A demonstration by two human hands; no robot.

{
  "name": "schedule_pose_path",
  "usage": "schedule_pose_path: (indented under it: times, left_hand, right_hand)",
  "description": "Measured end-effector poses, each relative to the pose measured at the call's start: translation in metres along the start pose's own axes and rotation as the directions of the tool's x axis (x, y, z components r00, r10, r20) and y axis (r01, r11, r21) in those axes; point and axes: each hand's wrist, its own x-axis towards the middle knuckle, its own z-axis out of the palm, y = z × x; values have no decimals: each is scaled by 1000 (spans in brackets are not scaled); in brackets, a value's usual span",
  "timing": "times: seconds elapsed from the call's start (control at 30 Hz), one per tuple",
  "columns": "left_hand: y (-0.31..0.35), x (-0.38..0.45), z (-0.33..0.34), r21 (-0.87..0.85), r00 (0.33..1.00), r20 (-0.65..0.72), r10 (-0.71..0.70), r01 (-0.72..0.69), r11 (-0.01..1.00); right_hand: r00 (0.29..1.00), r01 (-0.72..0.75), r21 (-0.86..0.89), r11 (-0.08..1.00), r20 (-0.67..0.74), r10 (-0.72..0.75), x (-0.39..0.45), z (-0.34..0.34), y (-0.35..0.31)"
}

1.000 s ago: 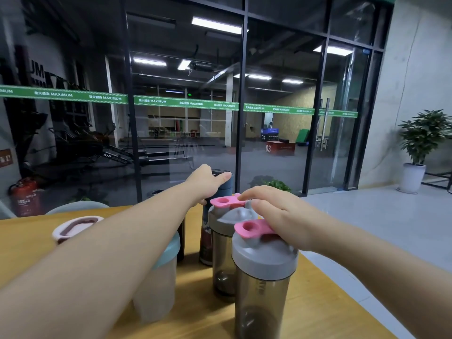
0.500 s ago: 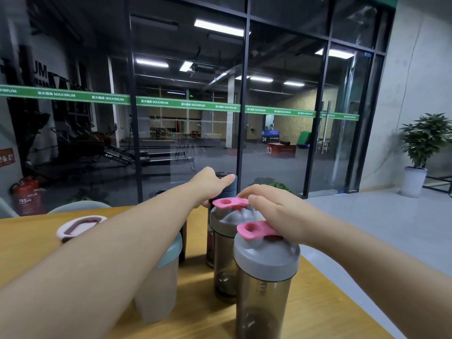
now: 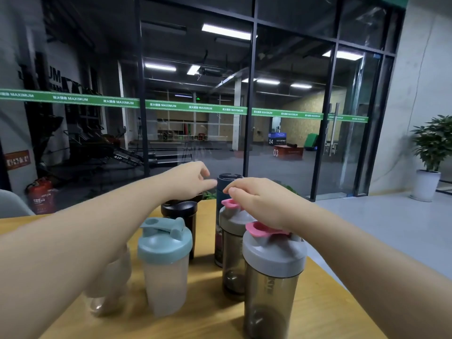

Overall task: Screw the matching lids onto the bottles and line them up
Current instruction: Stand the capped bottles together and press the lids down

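Several shaker bottles stand on the wooden table (image 3: 330,302). Nearest is a smoky bottle (image 3: 271,289) with a grey lid and pink flip cap. Behind it stands a second smoky bottle (image 3: 232,260) with the same lid, then a tall dark blue bottle (image 3: 228,183). To the left are a frosted bottle with a teal lid (image 3: 166,265) and a black bottle (image 3: 179,211). My left hand (image 3: 190,179) hovers just left of the dark blue bottle, fingers loose, holding nothing. My right hand (image 3: 259,204) lies curled over the second bottle's pink cap, its fingertips by the blue bottle.
A clear bottle (image 3: 107,289) stands partly hidden under my left forearm. The table's right edge runs close beside the near bottle. A glass wall stands past the table's far edge, a grey chair back (image 3: 12,204) at left, a potted plant (image 3: 430,152) far right.
My left hand has come off the top of the dark blue bottle and drawn back to the left. My right hand has slid forward over the pink cap. The view has tilted down.
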Motion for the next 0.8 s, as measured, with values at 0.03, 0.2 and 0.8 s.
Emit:
schedule_pose_path:
  times: [0.03, 0.2, 0.8]
  left_hand:
    - [-5, -8, -3, 46, 1000, 27, 5, -7, 999]
    - [-28, -47, -14, 226, 982, 189, -24, -20, 974]
    - [-54, -78, 3, 239, 983, 182, -11, -34, 970]
  right_hand:
    - [1000, -10, 9, 1000, -8, 10, 2, 1, 0]
    - [998, -56, 54, 997, -30, 58, 13, 6, -4]
    - [976, -217, 147, 965, -2, 219, 30, 26, 4]
